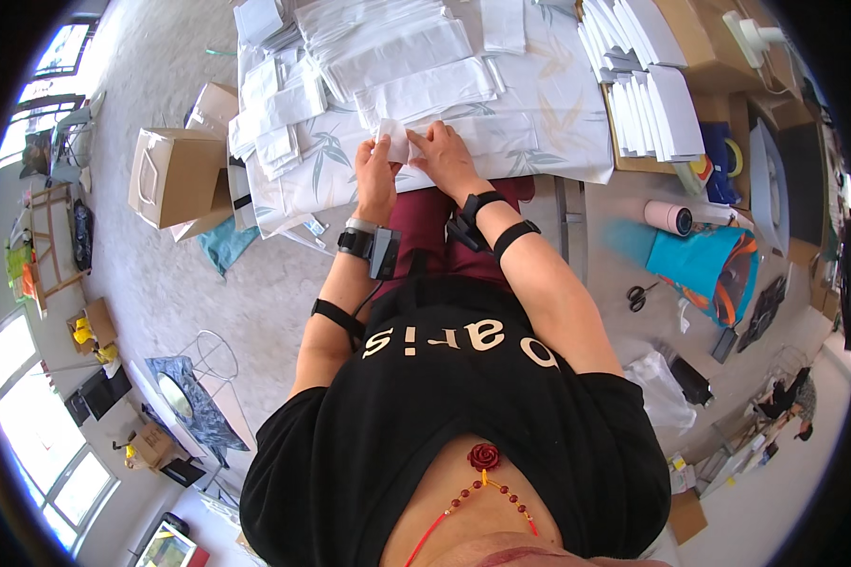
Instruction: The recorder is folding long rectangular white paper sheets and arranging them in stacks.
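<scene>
At the near edge of the table, a small white, slightly see-through plastic sleeve (396, 144) is between my hands. My left hand (376, 178) is closed, pinching its left side between thumb and fingers. With bent fingers, my right hand (444, 163) pinches its right side. A clear flat plastic sleeve (501, 134) lies on the table just right of my right hand. Beyond my hands is a pile of long flat white sleeves (388, 57), with one stack (427, 92) nearest to my fingers. Smaller folded packets (276, 146) lie to the left.
A leaf-patterned cloth (577, 142) covers the table. White folded packets (654, 113) stand in a carton at the right. Cardboard boxes (182, 175) sit on the left. On the right are a pink cup (668, 217), scissors (639, 297) and a blue bag (695, 265).
</scene>
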`<state>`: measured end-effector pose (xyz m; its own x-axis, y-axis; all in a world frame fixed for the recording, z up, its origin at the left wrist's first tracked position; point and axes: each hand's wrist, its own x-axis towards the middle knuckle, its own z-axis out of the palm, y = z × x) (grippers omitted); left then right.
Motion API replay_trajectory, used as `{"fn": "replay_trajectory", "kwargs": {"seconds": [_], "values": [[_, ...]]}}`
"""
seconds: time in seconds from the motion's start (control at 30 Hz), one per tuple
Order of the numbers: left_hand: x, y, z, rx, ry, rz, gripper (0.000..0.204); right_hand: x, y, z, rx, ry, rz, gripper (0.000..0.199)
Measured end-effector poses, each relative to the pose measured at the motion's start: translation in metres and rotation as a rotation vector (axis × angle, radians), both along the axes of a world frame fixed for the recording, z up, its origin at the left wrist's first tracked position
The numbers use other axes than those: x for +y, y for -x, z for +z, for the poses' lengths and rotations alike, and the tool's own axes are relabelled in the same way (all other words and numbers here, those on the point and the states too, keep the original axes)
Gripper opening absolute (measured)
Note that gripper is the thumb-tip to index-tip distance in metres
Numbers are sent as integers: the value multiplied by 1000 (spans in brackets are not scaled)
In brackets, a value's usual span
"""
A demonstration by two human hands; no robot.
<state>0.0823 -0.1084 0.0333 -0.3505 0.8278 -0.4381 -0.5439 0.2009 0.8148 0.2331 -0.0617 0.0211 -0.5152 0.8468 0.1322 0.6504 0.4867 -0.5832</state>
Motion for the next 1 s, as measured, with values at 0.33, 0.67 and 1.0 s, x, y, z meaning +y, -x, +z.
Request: {"fn": "replay_trajectory", "kwargs": {"seconds": [0.33,0.67,1.0], "values": [[6,-8,-2,56,54,-47,23,3,-2,2,-3,31,15,59],[2,-34,10,480,-19,-397,53,6,-47,-1,352,349,-217,43],[-11,-44,15,329,4,-435,69,2,-50,9,335,338,-438,49]]}}
